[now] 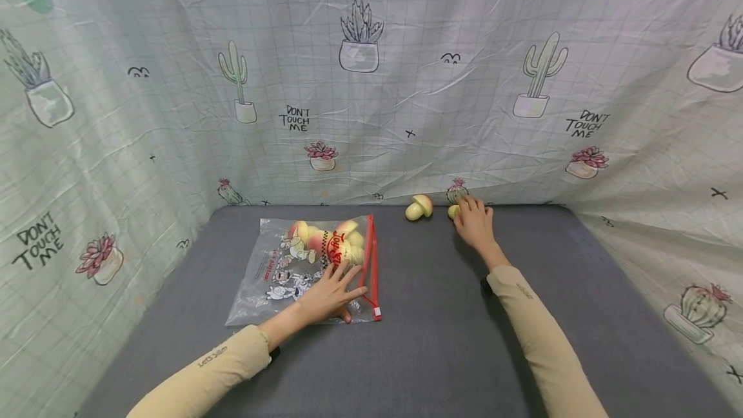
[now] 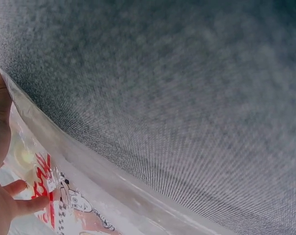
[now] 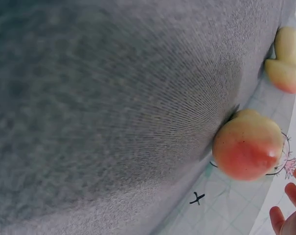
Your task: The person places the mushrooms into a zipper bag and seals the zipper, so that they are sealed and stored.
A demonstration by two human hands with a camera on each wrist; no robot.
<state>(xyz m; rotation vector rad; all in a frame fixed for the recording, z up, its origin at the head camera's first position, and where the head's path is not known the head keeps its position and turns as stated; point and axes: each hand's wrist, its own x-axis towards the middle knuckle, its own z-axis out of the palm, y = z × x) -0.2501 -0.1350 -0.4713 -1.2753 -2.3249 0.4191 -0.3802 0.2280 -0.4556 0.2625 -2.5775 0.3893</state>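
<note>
A clear zip bag (image 1: 249, 298) with a red zip edge and printed cartoon figures lies on the grey table. Several yellow-and-red toy mushrooms (image 1: 351, 251) show through its plastic. My left hand (image 1: 325, 294) rests on the bag's lower right part, fingers spread; in the left wrist view its fingers (image 2: 28, 203) touch the printed plastic. At the table's back edge, my right hand (image 1: 475, 223) reaches over one toy mushroom (image 3: 248, 147). The right wrist view shows loosely bent fingers (image 3: 294, 195) apart from that mushroom's red cap. Another toy mushroom (image 1: 419, 207) lies to its left.
A hanging cloth (image 1: 406, 89) with cactus prints encloses the table at the back and both sides. The grey tabletop (image 1: 429, 321) stretches in front of and between the hands. On the bag's zip edge sits a white slider (image 1: 377, 312).
</note>
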